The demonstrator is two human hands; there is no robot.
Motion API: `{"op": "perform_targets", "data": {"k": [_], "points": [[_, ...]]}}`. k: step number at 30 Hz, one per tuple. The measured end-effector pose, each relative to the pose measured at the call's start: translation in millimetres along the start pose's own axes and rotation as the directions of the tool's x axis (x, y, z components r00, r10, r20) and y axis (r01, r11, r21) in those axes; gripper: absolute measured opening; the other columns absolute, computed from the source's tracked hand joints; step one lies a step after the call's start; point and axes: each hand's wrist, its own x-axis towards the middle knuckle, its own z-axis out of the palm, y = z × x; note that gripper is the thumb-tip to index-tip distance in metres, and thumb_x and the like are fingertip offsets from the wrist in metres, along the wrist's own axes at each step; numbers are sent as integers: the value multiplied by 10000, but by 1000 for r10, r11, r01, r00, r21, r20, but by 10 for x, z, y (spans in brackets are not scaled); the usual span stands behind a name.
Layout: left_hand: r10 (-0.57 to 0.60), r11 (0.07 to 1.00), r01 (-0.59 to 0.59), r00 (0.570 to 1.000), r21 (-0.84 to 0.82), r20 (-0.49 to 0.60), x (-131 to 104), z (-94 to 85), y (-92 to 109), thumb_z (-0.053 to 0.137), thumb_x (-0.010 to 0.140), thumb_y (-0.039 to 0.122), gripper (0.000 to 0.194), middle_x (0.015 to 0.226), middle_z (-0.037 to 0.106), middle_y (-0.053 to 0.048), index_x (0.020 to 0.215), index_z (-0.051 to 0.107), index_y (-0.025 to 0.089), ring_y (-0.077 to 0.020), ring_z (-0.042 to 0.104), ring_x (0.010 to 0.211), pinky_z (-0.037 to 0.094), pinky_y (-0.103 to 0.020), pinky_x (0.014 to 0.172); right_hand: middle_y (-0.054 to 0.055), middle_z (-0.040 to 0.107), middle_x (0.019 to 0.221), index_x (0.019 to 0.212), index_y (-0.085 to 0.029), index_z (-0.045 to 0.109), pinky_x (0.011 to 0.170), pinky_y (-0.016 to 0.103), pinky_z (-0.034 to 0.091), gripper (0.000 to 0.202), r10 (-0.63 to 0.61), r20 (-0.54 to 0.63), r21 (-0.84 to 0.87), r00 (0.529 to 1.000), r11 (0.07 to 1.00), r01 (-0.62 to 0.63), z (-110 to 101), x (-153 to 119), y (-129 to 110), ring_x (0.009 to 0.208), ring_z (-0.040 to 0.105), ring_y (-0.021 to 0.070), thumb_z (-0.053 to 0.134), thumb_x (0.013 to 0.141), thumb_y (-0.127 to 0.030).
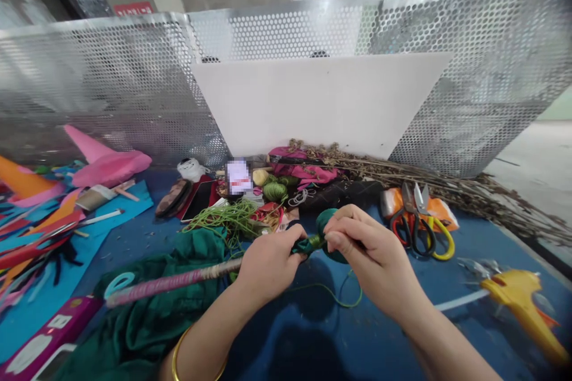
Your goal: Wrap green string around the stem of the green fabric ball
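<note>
My left hand (pixel 272 259) is closed around a gathered neck of dark green cloth (pixel 304 245). Light green cord (pixel 316 241) is wound around that neck, and a rounded puff of the cloth (pixel 326 220) sticks out beyond it. My right hand (pixel 369 250) pinches at the puff beside the winding; its fingertips partly hide what they grip. A loose tail of green cord (pixel 339 302) curls below on the table. A stick wrapped in pink and tan tape (pixel 174 286) runs to my left hand, which hides its end.
More green cloth (pixel 147 333) lies at left, near a purple box (pixel 53 333). Scissors (pixel 417 220) and a yellow glue gun (pixel 518 292) lie right. Behind are yarn balls (pixel 274 191), tangled green cord (pixel 223 217), dried stems (pixel 402 172) and a white board (pixel 322 107).
</note>
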Motion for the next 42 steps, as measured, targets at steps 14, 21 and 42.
{"op": "perform_targets", "data": {"k": [14,21,42], "points": [[363,859,-344,931,379,23,-94,181,132,473,817,80,221,784,685,-43,997,551,181,-235,666,709,472,-304,581,39,647,800,706,-195,737,695,301,475,190,178,-92,-13,980,984,-180,-8,133,118,766,621,175,619,851,-229],[553,742,-423,825,520,-119,-96,291,159,385,858,48,229,647,587,-13,985,532,169,-209,584,559,436,-296,499,34,658,825,697,-197,737,711,311,467,211,236,-118,-151,965,956,-252,-53,160,228,766,637,171,613,864,-233],[611,702,-509,790,499,-54,-8,280,24,439,872,69,225,795,655,-41,996,590,180,-208,615,657,452,-289,545,30,657,760,616,-200,695,682,307,440,249,272,-32,-239,962,932,-272,-199,204,260,711,618,171,629,839,-289]]}}
